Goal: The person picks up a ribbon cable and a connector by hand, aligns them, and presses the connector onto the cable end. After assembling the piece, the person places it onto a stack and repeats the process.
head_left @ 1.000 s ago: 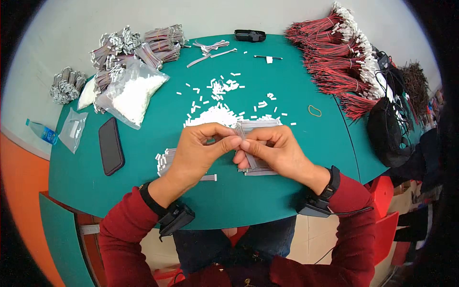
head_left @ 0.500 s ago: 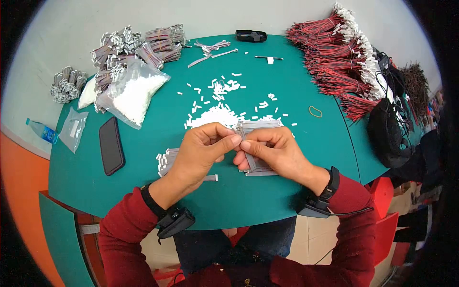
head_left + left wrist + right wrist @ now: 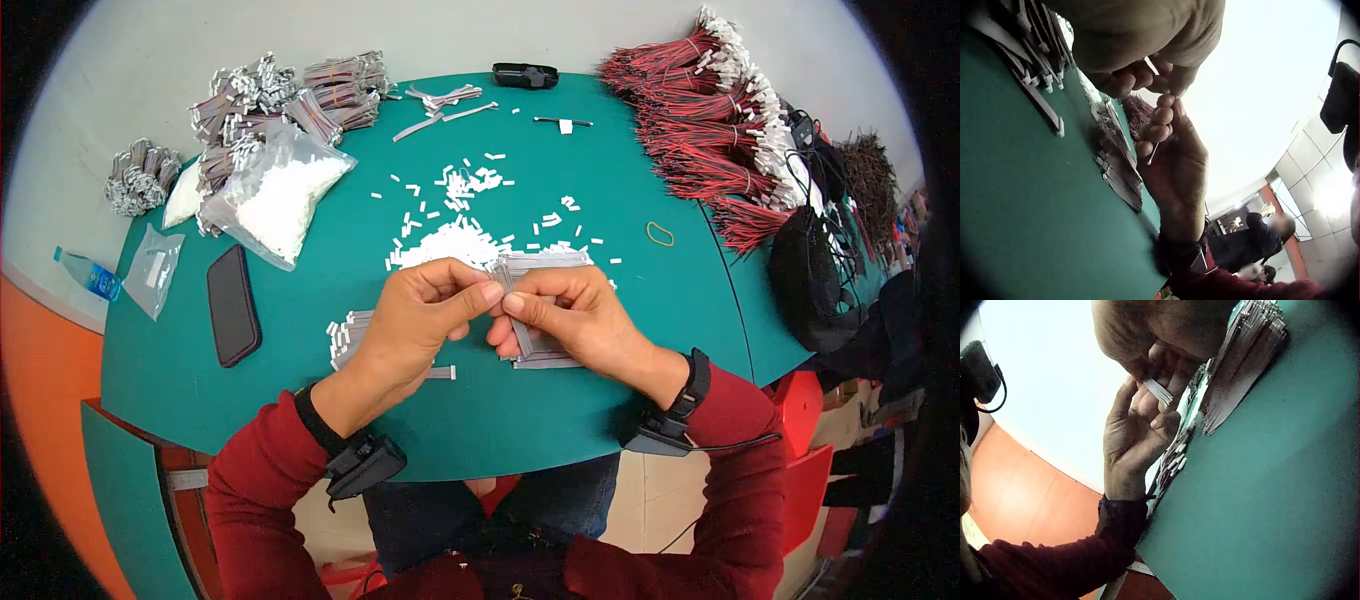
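Note:
Over the middle of the table, a short grey flat ribbon cable (image 3: 522, 338) is held between both hands. My left hand (image 3: 413, 312) pinches its upper end with thumb and forefinger, and those fingertips hide that end. Right beside them, my right hand (image 3: 572, 310) grips the cable between thumb and curled fingers. In the right wrist view the cable's lower end (image 3: 1160, 392) sticks out below the right fingers, its strands showing. A stack of similar grey cables (image 3: 548, 259) lies beneath the right hand. Cables with white ends (image 3: 346, 340) lie partly behind the left hand.
Loose small white connectors (image 3: 448, 244) are heaped beyond the hands. On the left are a phone (image 3: 232, 305), a bag of white pieces (image 3: 285, 195) and bundled grey cables (image 3: 245, 95). Bundles of red wires (image 3: 700, 130) and a black bag (image 3: 810, 275) sit at right.
Both hands stay together at the cable, with only slight finger shifts. The things on the table have not moved.

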Demonstrator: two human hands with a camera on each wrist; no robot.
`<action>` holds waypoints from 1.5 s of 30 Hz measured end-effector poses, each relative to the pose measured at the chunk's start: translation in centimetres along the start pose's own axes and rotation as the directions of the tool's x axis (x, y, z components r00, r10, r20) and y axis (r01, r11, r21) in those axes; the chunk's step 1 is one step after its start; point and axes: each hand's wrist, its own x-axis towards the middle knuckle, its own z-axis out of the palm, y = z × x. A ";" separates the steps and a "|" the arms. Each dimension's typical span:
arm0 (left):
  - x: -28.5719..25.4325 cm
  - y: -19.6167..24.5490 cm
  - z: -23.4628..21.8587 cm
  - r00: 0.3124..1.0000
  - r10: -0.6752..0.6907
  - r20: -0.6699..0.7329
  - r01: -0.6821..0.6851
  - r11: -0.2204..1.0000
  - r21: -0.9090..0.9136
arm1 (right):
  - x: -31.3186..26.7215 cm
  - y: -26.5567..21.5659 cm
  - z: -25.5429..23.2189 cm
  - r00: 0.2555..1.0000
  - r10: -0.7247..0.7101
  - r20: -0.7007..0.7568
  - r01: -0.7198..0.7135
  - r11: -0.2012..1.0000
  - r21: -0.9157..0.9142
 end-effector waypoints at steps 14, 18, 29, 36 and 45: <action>-0.1 -0.3 0.5 0.986 0.151 -0.068 -0.136 0.972 0.191 | -0.1 0.1 0.3 1.000 0.019 0.000 -0.019 1.000 0.002; -0.2 -0.2 0.7 0.992 0.060 -0.112 -0.052 0.996 0.078 | -0.2 0.2 0.4 1.000 0.022 -0.017 -0.022 1.000 -0.015; -0.3 -0.1 0.8 0.991 0.115 -0.067 -0.104 0.984 0.143 | -0.4 0.0 0.8 0.999 0.022 -0.050 -0.027 0.994 -0.103; -0.1 -0.6 0.6 0.998 0.008 -0.064 -0.012 0.998 -0.059 | -0.5 0.3 1.0 0.997 -0.031 -0.067 0.027 0.998 -0.063; -0.2 -0.4 0.7 0.995 0.074 -0.071 -0.070 0.996 0.061 | -0.5 0.3 0.9 0.997 -0.044 -0.056 0.041 0.998 -0.039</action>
